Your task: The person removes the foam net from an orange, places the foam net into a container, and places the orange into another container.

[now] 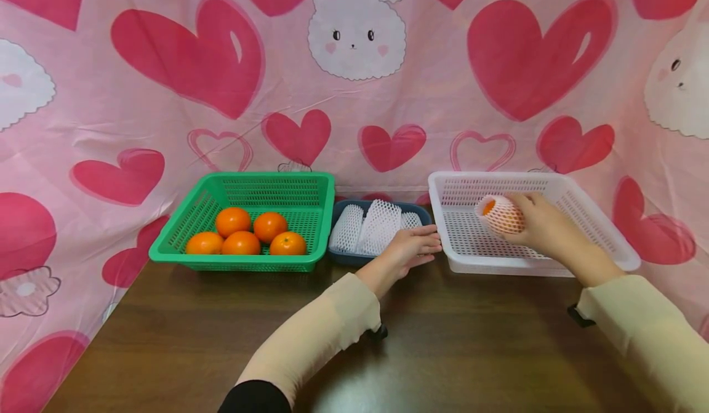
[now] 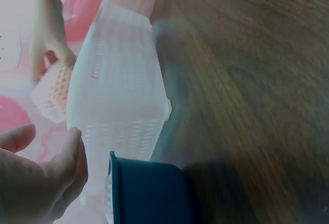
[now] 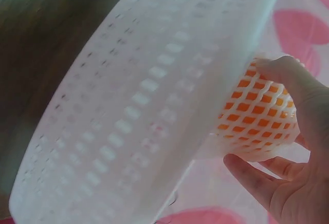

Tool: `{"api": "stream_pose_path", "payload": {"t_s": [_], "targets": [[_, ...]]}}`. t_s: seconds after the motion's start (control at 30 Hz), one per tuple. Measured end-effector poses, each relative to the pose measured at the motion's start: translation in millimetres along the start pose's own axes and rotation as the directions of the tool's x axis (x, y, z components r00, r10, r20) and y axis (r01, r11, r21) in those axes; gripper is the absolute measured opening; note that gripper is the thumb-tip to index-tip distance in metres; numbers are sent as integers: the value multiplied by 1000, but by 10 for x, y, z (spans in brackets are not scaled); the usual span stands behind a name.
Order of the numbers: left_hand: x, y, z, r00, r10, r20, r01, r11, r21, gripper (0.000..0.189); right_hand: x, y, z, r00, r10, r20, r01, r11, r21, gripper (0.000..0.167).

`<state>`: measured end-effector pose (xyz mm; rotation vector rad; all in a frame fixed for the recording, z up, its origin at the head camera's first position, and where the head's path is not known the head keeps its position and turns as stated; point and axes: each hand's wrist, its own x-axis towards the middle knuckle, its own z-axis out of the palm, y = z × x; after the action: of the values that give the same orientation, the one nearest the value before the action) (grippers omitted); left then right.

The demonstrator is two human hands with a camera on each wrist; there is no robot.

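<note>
My right hand [image 1: 538,223] grips an orange in a white foam net sleeve [image 1: 503,216] over the white basket [image 1: 512,266]. Bits of orange peel show through the mesh and at the sleeve's open end. In the right wrist view, fingers and thumb [image 3: 290,75] curve around the netted fruit [image 3: 259,113], which the basket wall partly covers. My left hand [image 1: 410,250] is empty, fingers extended, with the fingertips right at the white basket's left rim. Beneath and behind it stands a dark blue tray [image 1: 350,259] holding several white foam net sleeves [image 1: 381,225].
At the left, a green basket [image 1: 238,266] contains several bare oranges [image 1: 241,243]. Both baskets and the tray stand in a row along the back of the brown wooden table [image 1: 443,339]. A pink cloth with hearts and rabbits [image 1: 388,105] hangs behind them.
</note>
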<state>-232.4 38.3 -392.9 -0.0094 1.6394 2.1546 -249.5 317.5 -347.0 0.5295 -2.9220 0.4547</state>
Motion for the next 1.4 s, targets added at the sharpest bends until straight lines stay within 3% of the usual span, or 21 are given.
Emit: {"api": "stream_pose_path", "payload": {"t_s": [0.33, 0.73, 1.13, 1.3, 1.4], "targets": [[-62, 70, -162, 999, -14, 51, 10, 998, 64, 49, -12, -413, -38, 989, -101, -112, 100, 995, -16, 88], [-253, 103, -461, 994, -18, 111, -3, 983, 181, 54, -71, -932, -41, 971, -197, -132, 201, 979, 22, 85], [-483, 22, -754, 989, -43, 144, 7, 971, 237, 64, -94, -1237, 231, 973, -228, -38, 231, 950, 208, 82], [-550, -64, -881, 978, -54, 199, 6, 972, 236, 70, -103, -1290, 423, 970, -242, 18, 224, 922, 317, 82], [-595, -101, -963, 967, -53, 248, -7, 972, 234, 74, -104, -1308, 541, 967, -239, 92, 178, 886, 428, 79]]}}
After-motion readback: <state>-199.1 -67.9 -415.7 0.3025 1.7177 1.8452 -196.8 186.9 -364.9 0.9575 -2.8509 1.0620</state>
